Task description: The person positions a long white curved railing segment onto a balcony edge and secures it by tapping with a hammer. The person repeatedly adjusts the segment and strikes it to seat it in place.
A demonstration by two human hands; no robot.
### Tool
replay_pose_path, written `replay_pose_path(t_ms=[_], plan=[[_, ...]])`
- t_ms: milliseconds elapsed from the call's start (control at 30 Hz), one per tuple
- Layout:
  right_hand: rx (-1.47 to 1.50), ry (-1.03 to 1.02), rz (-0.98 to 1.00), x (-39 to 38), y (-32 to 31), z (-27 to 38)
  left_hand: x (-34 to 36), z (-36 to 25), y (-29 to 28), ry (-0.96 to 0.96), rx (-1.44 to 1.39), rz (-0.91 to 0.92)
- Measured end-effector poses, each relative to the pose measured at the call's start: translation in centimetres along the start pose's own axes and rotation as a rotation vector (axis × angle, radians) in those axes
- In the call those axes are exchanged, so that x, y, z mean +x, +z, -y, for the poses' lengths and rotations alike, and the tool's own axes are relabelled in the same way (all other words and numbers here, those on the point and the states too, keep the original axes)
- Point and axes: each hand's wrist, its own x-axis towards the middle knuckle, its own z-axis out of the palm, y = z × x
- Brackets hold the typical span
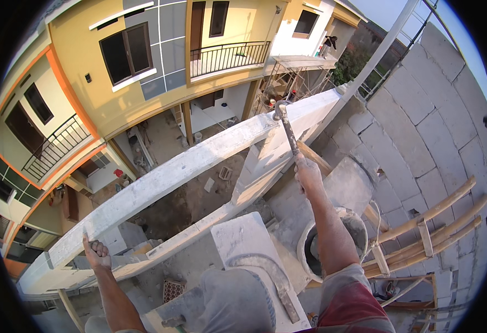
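Note:
My right hand (308, 173) is wrapped round the handle of a hammer (289, 130). The hammer's head meets or hovers just over the top of a long pale beam (165, 173), near its right part; contact is hard to tell. At the beam's left part, my left hand (96, 253) is closed, one digit pointing up against the beam's near face. Whether anything sits inside its curled fingers is hidden. Below my right forearm stands a round bucket (305, 251) with a grey inside. A pale block (238, 236) lies in front of me, with a curved grey strip (274, 272) on it.
Pale block masonry (421, 127) rises on the right, with a wooden ladder (426, 236) by it. A slanted post (379, 53) meets the beam's right end. Beyond the beam the ground (190, 194) lies far below. Yellow houses (93, 50) and a distant person (327, 47) are across.

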Motion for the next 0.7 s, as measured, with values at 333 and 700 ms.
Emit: replay_pose_path(t_ms=[333, 700], plan=[[-0.016, 0.04, 0.007, 0.3, 1.2, 0.2, 0.2, 0.0, -0.1, 0.004, 0.014, -0.021], [0.063, -0.059, -0.022, 1.1, 1.3, 0.6, 0.8, 0.2, -0.6, -0.008, -0.023, 0.012]])
